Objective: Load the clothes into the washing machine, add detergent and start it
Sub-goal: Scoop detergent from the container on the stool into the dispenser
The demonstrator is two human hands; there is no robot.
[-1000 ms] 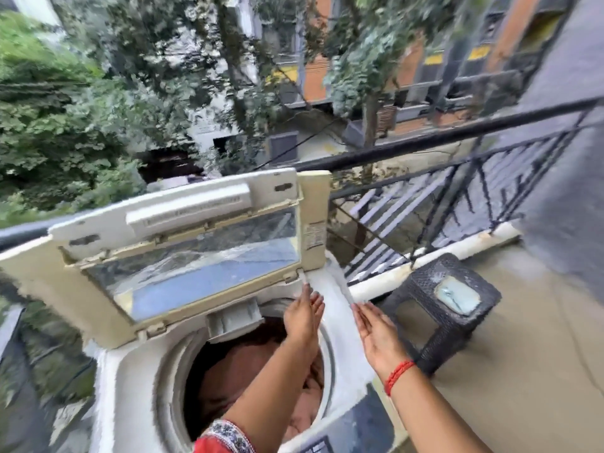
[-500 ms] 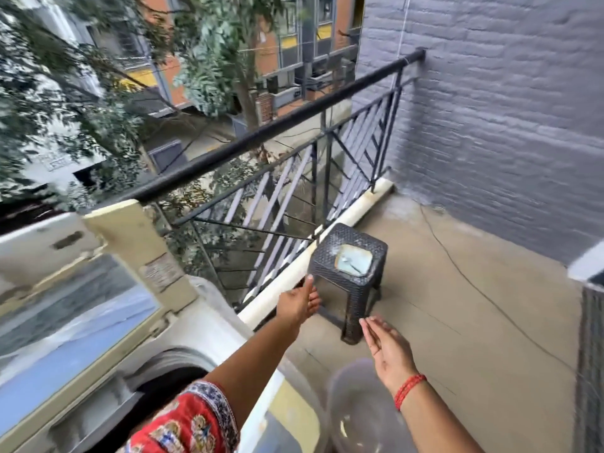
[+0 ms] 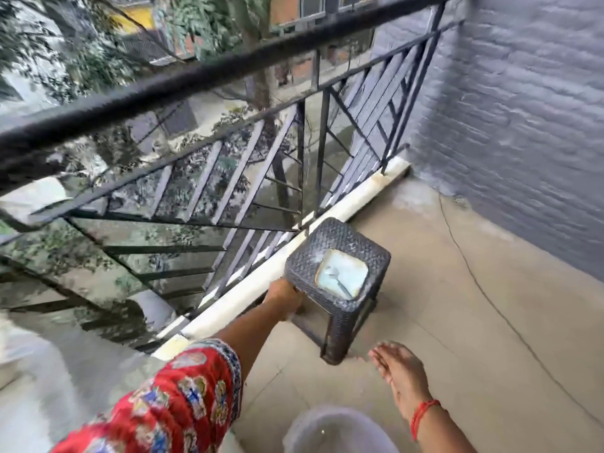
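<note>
Now left hand (image 3: 283, 297) reaches stool (image 3: 340, 253), washer gone

Soft daylight, motion blur, bowed wide-angle edges

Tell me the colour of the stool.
The stool is dark grey woven wicker, seen in the head view.

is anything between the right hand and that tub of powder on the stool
Nothing visible. The right hand hangs open over bare floor, apart from the stool; the tub sits uncovered on top. The left hand is at the stool's left edge.
</note>
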